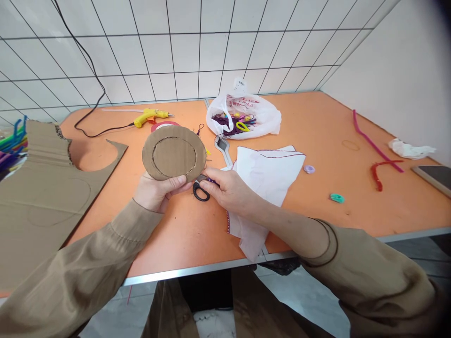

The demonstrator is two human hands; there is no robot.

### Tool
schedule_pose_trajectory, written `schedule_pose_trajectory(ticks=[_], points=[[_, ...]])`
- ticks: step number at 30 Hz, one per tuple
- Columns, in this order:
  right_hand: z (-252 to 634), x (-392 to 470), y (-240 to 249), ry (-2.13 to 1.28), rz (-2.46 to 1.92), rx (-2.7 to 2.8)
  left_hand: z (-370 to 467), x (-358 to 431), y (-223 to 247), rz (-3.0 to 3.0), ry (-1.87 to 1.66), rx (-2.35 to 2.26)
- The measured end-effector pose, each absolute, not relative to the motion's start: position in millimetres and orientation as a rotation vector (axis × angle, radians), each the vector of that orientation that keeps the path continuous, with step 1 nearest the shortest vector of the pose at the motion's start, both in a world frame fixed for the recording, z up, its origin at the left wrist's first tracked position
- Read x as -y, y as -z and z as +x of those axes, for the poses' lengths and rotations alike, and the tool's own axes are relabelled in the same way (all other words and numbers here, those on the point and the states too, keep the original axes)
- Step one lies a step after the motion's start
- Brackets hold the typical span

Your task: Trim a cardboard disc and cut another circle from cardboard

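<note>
My left hand (160, 190) grips the lower edge of a round cardboard disc (174, 157), thumb on its face. A rough-edged circle runs inside the disc's rim. At the disc's lower right edge, my right hand (229, 188) is closed, with thumb and forefinger pinched together. A small dark, purplish piece shows between those fingers; I cannot make out what it is. Just below the fingertips is a black handle loop of scissors (201, 192), the rest largely hidden. White cloth (266, 176) with dark red edge stitching lies beside and under my right forearm.
A yellow glue gun (151, 116) with a black cord lies behind the disc. A white plastic bag (260, 117) of craft bits sits at the back. Cut cardboard (42, 197) covers the left side. Pipe cleaners (375, 141), a phone-like slab (435, 177) and a teal coil (337, 198) lie right.
</note>
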State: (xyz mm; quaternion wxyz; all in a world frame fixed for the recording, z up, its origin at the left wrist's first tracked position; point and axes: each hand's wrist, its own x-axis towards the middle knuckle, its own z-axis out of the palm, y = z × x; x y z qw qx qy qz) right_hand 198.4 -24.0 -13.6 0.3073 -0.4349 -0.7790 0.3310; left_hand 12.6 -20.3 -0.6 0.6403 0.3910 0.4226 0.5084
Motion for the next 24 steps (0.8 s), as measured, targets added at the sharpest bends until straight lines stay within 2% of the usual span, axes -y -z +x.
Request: schedule_pose_trajectory(ticks=[12,24], points=[[202.2,18.5,7.2,-0.909,-1.186,1.993,11.5,17.3,-1.6,0.913,-1.069,-0.996],[197.1,24.0,10.5,-0.886,-1.227,1.956,17.4,20.9,3.3,0.862,-1.140,-1.021]])
